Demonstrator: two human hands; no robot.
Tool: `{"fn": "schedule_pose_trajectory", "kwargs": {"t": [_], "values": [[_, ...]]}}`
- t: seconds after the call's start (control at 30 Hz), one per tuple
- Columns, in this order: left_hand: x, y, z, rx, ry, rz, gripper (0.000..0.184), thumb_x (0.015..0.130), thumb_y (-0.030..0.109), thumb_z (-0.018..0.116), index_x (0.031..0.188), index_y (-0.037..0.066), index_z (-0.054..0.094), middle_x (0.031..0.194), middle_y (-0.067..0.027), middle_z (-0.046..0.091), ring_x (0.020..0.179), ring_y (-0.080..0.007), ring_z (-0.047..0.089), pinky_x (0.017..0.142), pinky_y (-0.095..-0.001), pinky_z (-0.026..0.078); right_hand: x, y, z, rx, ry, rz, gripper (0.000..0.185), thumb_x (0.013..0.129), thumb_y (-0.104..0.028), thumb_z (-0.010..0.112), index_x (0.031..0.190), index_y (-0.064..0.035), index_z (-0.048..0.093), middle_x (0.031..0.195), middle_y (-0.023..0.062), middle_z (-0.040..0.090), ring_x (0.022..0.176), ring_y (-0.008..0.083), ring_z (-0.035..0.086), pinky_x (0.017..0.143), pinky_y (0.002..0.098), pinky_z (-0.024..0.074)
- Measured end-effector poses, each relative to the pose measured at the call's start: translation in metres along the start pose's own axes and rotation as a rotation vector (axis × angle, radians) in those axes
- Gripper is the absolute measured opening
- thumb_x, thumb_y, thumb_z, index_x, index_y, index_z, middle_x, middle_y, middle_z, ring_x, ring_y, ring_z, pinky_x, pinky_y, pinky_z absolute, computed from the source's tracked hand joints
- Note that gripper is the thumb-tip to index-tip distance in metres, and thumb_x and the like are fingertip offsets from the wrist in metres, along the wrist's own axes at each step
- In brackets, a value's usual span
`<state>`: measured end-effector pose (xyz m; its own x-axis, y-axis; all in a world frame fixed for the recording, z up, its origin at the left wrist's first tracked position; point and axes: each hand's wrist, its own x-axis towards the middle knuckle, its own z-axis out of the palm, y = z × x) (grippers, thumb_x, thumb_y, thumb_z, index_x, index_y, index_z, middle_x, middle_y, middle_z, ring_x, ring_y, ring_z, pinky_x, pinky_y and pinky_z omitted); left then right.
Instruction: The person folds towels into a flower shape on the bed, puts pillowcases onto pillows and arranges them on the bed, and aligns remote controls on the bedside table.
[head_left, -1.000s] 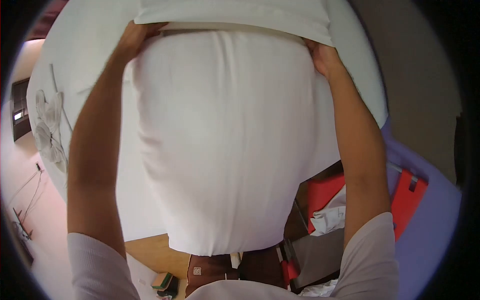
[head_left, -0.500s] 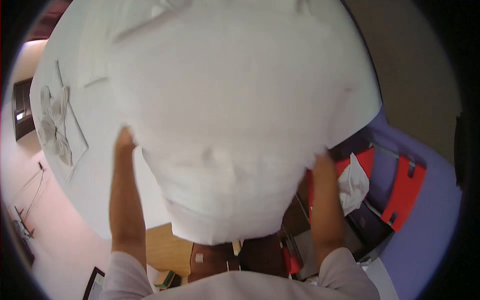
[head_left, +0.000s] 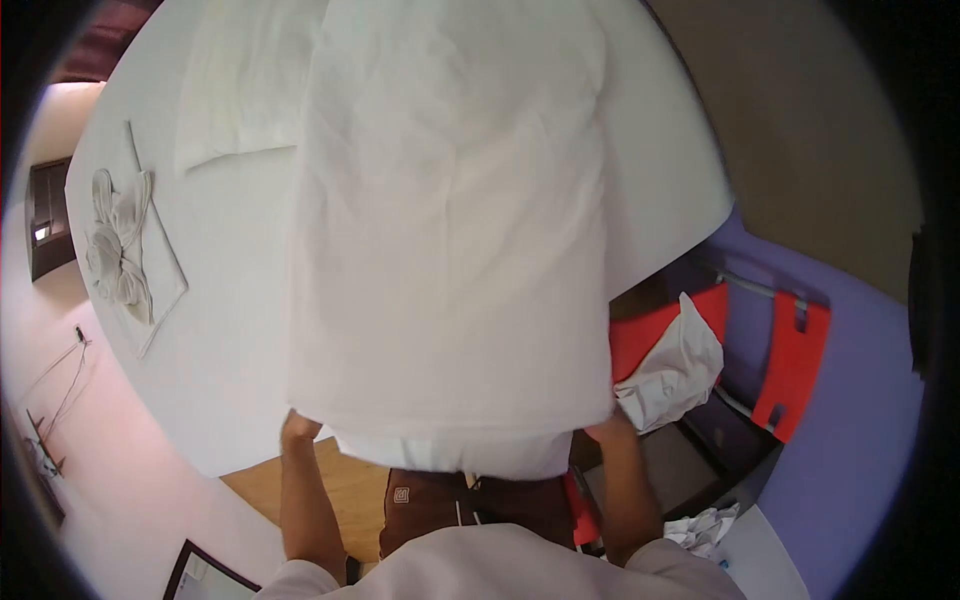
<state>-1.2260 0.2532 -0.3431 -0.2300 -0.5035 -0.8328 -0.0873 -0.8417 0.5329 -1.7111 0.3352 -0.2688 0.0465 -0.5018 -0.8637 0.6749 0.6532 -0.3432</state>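
Note:
A white pillowcase (head_left: 450,300) hangs over the bed's edge in front of my body, its lower hem stretched between my two hands. My left hand (head_left: 300,427) is closed on the hem's left corner. At the right corner, my right hand (head_left: 610,428) grips the same hem, its fingers partly hidden by the cloth. Below the hem, the end of a white pillow (head_left: 470,455) sticks out of the case. The rest of the pillow is hidden inside.
The bed (head_left: 235,300) has a white sheet, with another pillow (head_left: 240,110) and a folded towel shape (head_left: 120,250) on the left. On the right, crumpled white cloth (head_left: 675,370) lies on a red chair (head_left: 800,350) by the purple wall (head_left: 840,470).
Both hands have come down toward my body, pulling the pillowcase with them. It now covers more of the pillow and lies smoother. The pillow looks narrower and less of its end shows.

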Motion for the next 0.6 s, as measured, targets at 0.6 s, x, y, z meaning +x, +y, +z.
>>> {"fn": "schedule_pose_trajectory", "kwargs": {"t": [0.6], "values": [[-0.167, 0.214, 0.093, -0.438, -0.051, 0.486, 0.055, 0.094, 0.041, 0.049, 0.131, 0.002, 0.044, 0.121, -0.0105, 0.055, 0.108, -0.0215, 0.055, 0.088, -0.0372, 0.049, -0.127, -0.144, 0.033, -0.51, 0.137, -0.429, 0.047, 0.09, -0.027, 0.056, 0.131, -0.0057, 0.047, 0.119, 0.0065, 0.057, 0.106, 0.0209, 0.057, 0.091, 0.0366, 0.0457]]}}
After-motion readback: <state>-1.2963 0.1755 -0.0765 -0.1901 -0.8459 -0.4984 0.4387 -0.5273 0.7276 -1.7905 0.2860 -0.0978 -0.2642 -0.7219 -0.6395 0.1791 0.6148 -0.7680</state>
